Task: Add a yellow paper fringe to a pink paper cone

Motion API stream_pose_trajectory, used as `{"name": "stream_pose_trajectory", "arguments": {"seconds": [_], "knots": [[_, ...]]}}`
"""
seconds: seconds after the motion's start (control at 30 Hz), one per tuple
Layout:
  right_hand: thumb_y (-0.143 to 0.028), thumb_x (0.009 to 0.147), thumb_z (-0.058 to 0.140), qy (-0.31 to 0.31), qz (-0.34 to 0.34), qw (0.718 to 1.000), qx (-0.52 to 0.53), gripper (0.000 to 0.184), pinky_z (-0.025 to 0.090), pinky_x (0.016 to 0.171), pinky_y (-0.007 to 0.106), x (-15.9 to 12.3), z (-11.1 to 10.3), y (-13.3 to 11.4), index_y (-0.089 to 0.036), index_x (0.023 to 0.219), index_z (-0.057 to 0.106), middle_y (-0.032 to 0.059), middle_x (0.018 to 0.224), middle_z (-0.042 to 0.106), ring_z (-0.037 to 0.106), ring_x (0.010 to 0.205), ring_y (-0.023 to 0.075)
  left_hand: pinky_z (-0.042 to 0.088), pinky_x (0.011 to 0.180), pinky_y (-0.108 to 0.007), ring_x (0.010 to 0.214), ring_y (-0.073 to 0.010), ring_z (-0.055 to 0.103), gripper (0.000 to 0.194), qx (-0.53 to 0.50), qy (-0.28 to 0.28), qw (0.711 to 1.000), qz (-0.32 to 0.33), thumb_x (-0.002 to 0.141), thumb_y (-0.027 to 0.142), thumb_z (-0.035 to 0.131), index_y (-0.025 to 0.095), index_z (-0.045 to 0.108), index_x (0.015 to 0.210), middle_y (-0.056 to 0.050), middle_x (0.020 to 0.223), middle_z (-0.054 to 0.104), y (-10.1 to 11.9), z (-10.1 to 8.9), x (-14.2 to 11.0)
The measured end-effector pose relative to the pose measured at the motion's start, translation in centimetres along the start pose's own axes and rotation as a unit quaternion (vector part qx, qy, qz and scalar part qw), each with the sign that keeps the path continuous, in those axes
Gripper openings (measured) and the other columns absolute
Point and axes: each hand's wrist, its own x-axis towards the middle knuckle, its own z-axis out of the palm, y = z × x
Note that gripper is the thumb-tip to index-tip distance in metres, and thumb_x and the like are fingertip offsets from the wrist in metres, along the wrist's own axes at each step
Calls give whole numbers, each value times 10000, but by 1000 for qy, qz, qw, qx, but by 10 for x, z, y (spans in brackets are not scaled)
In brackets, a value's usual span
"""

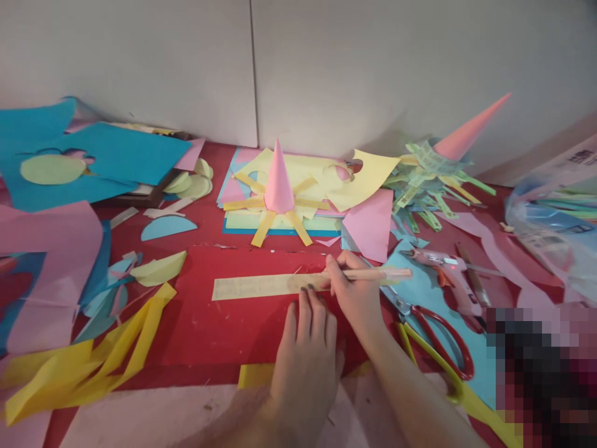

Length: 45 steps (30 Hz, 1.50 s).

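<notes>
A pale yellow paper strip (pixel 254 287) lies across a red board (pixel 209 336) in front of me. My left hand (pixel 305 348) rests flat on the board with its fingers stretched, fingertips touching the strip's lower edge. In my right hand (pixel 352 292) is a pen (pixel 387 274) with a light barrel, held nearly level over the strip's right part. Its tip is hidden by my fingers. Beyond the board stands a pink paper cone (pixel 278 186) with yellow paper strips (pixel 298 227) spreading from its base.
To the right lie red-and-yellow handled scissors (pixel 443 342) and a pink glue gun (pixel 450 264). Behind them a second pink cone (pixel 471 130) leans on green strips. Blue sheets (pixel 135 155) and folded yellow strips (pixel 107 354) lie left. A plastic bag (pixel 555 211) sits far right.
</notes>
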Motion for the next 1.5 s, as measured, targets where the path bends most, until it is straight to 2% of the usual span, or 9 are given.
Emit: {"name": "stream_pose_trajectory", "arguments": {"seconds": [0.43, 0.63, 0.83, 1.03, 1.23, 1.5], "knots": [[-274, 821, 502, 17, 9, 1000, -3, 323, 384, 480, 231, -1, 0, 3, -217, 534, 363, -72, 427, 455, 485, 412, 96, 476, 871, -397, 1118, -304, 526, 412, 17, 2, 1000, 3, 801, 330, 467, 65, 596, 1088, -184, 1200, 573, 0, -1, -1], [-233, 806, 496, 13, -18, 999, -32, 323, 385, 530, 238, -1, 1, 5, -215, 519, 350, -66, 431, 448, 470, 455, 101, 472, 892, -396, 1137, -293, 517, 426, 22, 0, 1000, -7, 816, 335, 440, 69, 591, 1112, -180, 1242, 548, 3, 0, -4], [-263, 814, 489, 6, -13, 1000, -28, 315, 353, 500, 241, -1, 1, 6, -215, 527, 368, -65, 435, 441, 420, 437, 96, 481, 881, -399, 1120, -300, 531, 412, 17, 8, 1000, -7, 808, 317, 445, 66, 607, 1092, -189, 1220, 563, 3, 0, -3], [-244, 815, 480, 28, -24, 999, -11, 296, 366, 531, 243, -2, 0, 6, -214, 538, 379, -65, 444, 425, 441, 466, 103, 474, 890, -396, 1128, -302, 525, 433, 19, 12, 1000, -7, 814, 319, 432, 53, 597, 1112, -195, 1242, 546, 3, 1, -3], [-302, 837, 491, 78, -23, 997, -4, 334, 357, 499, 238, -4, 1, 3, -212, 541, 364, -66, 438, 411, 423, 437, 95, 418, 959, -431, 1175, -308, 484, 488, 10, 15, 1000, -2, 822, 379, 430, 69, 574, 1170, -179, 1270, 528, 1, 2, -2], [-340, 822, 535, 61, 18, 996, 62, 341, 397, 433, 222, -4, 1, -2, -216, 556, 361, -90, 414, 389, 509, 371, 99, 368, 991, -459, 1229, -320, 423, 565, -15, 19, 1000, -12, 819, 412, 438, 76, 486, 1271, -179, 1333, 460, 1, 5, -4]]}}
